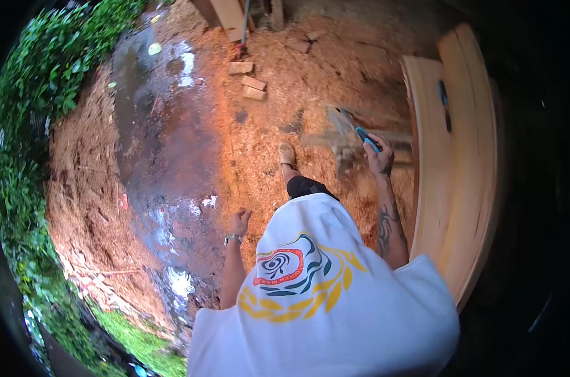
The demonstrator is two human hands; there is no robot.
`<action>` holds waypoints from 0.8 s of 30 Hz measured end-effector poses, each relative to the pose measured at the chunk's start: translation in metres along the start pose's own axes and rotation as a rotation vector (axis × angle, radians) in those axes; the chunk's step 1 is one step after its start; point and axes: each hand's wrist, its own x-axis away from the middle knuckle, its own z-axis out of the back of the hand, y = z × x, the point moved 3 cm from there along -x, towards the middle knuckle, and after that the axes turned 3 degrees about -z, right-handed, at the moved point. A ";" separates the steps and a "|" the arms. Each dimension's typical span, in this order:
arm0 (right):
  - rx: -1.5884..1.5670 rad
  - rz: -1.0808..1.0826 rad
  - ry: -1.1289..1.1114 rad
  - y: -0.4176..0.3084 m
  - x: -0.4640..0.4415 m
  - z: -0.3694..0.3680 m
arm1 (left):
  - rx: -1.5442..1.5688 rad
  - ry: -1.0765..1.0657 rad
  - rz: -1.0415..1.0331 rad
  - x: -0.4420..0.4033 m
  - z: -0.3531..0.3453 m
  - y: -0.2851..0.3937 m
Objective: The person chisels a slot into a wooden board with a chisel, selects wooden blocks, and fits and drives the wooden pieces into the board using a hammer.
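My right hand (379, 157) is closed round the blue and black handle of a handsaw (344, 120). Its grey blade points away from me, over the sawdust-covered ground, and is partly blurred. Low at my left side hangs my left hand (239, 223), with a band on the wrist. Its fingers are curled in and nothing shows in them. To the right of the saw stand long wooden planks (448, 163), and a small blue and black tool (445, 103) lies on them.
Wood offcuts (253, 88) lie on the sawdust ahead. A wet, dark strip of ground (165, 125) runs along the left, with green plants (52, 69) beyond. Boards (229, 19) lean at the top. A blurred grey object (351, 151) sits under the saw.
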 end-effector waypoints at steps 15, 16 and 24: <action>0.209 0.198 0.200 -0.165 -0.237 -0.158 | 0.106 0.068 0.293 -0.233 0.176 0.029; 0.217 0.103 0.171 -0.185 -0.236 -0.155 | -0.036 0.057 0.109 -0.280 0.184 0.033; 0.192 -0.139 0.576 -0.198 -0.218 -0.105 | 0.228 -0.358 0.000 -0.551 0.303 0.263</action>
